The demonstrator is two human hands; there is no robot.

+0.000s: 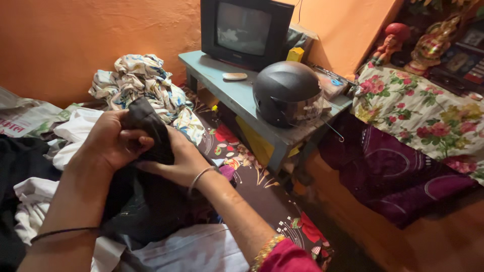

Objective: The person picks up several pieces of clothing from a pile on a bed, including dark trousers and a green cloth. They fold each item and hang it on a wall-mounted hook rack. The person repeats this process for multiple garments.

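Both my hands gripping black garment [151, 131]: left hand [108, 141] fingers clamped on top fold, right hand [179, 161] pinching underneath; keeping edges aligned, pulling taut

Matt black cloth [146, 126] bunches in the grip; beyond it, a semi-glossy plastic helmet [287, 93] on a scuffed painted wooden table [237, 95].

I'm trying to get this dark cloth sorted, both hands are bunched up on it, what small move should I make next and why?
Probably draw the hands apart to open it out. The left hand and right hand both clutch the dark cloth close together, so it is bunched at the top while the rest hangs crumpled over the lap. Spreading it should show its edges; the white clothes beside it lie apart.
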